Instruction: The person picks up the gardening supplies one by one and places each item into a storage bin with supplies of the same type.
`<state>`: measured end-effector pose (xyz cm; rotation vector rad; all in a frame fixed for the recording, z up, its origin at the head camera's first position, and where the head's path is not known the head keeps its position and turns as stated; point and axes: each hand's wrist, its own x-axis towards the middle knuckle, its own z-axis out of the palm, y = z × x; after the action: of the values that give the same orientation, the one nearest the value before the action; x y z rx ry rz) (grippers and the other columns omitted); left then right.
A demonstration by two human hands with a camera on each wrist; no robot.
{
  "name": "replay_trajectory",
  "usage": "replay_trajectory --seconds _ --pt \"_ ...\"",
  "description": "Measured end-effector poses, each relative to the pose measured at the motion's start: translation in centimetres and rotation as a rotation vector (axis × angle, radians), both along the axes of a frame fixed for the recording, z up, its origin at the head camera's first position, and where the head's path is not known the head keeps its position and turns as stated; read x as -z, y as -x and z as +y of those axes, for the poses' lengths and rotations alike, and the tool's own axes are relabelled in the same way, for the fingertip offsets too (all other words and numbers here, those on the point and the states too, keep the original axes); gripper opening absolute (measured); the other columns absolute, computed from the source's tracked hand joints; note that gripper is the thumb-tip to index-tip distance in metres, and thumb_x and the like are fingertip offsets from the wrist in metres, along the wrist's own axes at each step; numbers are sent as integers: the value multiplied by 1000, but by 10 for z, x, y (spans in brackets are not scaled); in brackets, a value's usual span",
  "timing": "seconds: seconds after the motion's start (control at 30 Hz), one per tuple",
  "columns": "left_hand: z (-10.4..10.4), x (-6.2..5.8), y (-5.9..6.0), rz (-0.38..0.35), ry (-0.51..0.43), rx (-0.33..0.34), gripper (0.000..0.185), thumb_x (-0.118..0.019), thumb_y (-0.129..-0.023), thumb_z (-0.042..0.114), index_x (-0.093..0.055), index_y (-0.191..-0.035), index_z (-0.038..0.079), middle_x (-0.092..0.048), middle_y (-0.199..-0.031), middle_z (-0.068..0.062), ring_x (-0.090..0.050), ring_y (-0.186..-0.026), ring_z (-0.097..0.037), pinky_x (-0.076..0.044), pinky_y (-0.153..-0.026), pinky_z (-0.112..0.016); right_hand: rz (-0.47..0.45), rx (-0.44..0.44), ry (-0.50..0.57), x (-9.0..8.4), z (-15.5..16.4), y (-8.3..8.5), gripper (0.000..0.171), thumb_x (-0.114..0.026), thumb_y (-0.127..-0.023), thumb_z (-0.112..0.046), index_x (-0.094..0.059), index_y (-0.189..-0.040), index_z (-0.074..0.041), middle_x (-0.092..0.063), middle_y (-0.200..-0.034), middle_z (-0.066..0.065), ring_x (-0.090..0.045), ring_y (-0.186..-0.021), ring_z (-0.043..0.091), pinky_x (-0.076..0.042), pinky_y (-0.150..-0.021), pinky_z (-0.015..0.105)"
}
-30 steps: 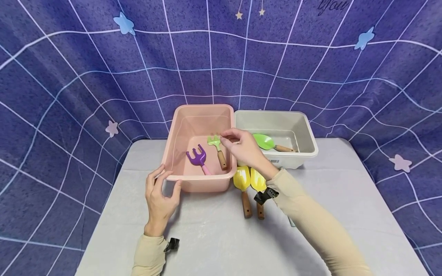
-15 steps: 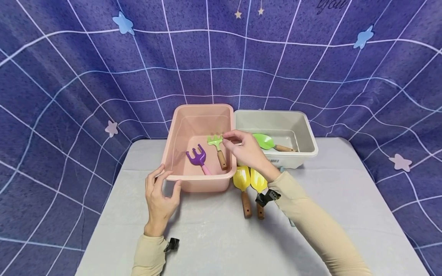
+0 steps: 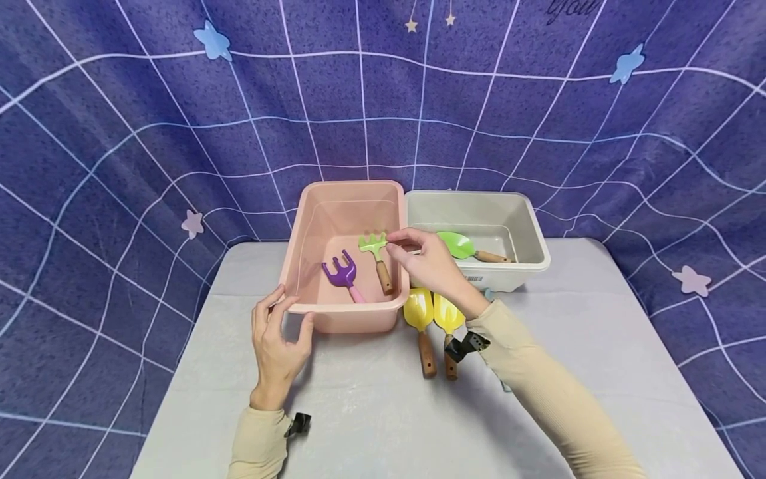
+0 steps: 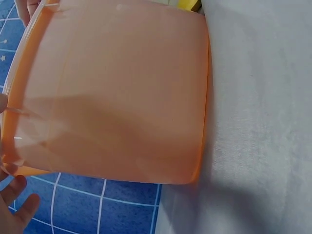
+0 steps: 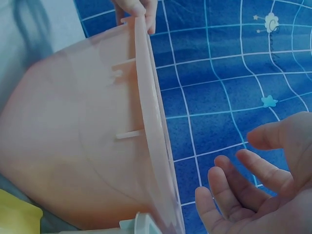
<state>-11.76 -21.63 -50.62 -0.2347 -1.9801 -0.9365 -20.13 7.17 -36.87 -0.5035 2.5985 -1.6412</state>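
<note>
At the front left corner of the pink plastic bin [image 3: 353, 320], my left hand [image 3: 278, 349] grips the rim, fingers over the edge and thumb on the front side. My right hand [image 3: 429, 258] hovers over the bin's right edge with loosely bent fingers and nothing in them; the right wrist view shows the gap between thumb and fingers. Inside the pink bin lie a purple hand fork [image 3: 341, 271] with a pink handle and a light green hand rake [image 3: 378, 256] with a wooden handle. The rake's head is close to my right fingertips in the head view.
To the right, against the pink bin, stands a light grey bin [image 3: 532, 229] holding a green trowel [image 3: 459, 245]. Two yellow tools, a left trowel [image 3: 419, 309] and a right trowel [image 3: 446, 313], lie before the bins, partly under my right forearm. A patterned curtain [image 3: 359, 86] hangs behind.
My right hand has shifted slightly to the right, away from the green hand rake's head. The left hand and the tools have stayed in place.
</note>
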Motion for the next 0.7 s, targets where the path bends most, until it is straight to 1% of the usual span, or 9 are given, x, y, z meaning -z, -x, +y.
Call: replay_trajectory --seconds 0.17,0.33,0.53,0.7 --pt "0 0 0 3 0 -1 38 -80 -86 25 -77 -113 0 -67 -136 -24 -58 -122 -48 -37 -111 -21 -2 -10 0 1 2 -3 29 -66 -103 -25 -75 -125 -8 -78 -125 9 -73 -116 27 -57 -104 45" --pt "0 -1 0 6 5 -4 37 -80 -86 25 -78 -114 1 -67 -137 -23 -58 -122 -48 -38 -110 -21 -2 -8 9 2 5 -5 30 -65 -103 -24 -75 -127 -8 -78 -126 10 -73 -117 29 -57 -104 46" --pt "1 -1 0 18 12 -20 38 -80 -85 27 -78 -114 3 -68 -137 -23 -57 -119 -47 -35 -106 -22 -6 2 13 3 8 -8 30 -66 -103 -23 -75 -127 -9 -76 -129 9 -72 -118 28 -55 -107 46" --pt "1 0 0 17 18 -21 38 -79 -85 28 -78 -114 3 -68 -137 -23 -56 -119 -48 -34 -104 -23 -13 12 18 5 10 -10 29 -67 -102 -25 -76 -126 -12 -77 -128 8 -72 -118 26 -53 -108 47"
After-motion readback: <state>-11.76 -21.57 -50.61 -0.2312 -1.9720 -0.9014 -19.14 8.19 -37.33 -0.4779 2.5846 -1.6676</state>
